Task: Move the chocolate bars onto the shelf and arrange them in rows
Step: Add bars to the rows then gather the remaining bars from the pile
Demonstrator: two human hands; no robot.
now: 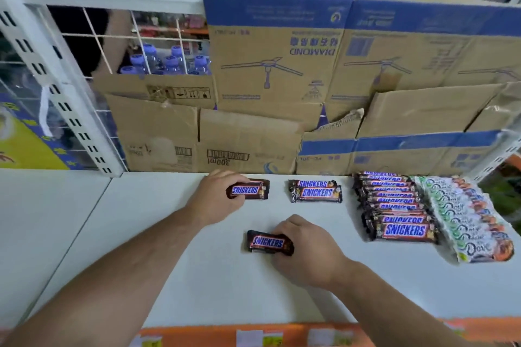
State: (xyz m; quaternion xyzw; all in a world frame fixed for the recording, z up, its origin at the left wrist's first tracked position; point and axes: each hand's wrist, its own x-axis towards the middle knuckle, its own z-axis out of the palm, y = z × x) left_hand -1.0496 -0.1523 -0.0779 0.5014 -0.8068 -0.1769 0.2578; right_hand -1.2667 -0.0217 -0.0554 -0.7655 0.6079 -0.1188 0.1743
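My left hand grips a brown Snickers bar lying at the back of the white shelf. Nearer the front, my right hand holds a second Snickers bar flat on the shelf surface. Two more Snickers bars lie stacked to the right of the first bar. A long row of Snickers bars runs front to back at the right, with a row of white Dove bars beside it.
Flattened cardboard boxes stand along the back of the shelf. A white slotted upright and wire grid rise at the left, with blue-capped water bottles behind. An orange price strip edges the shelf front.
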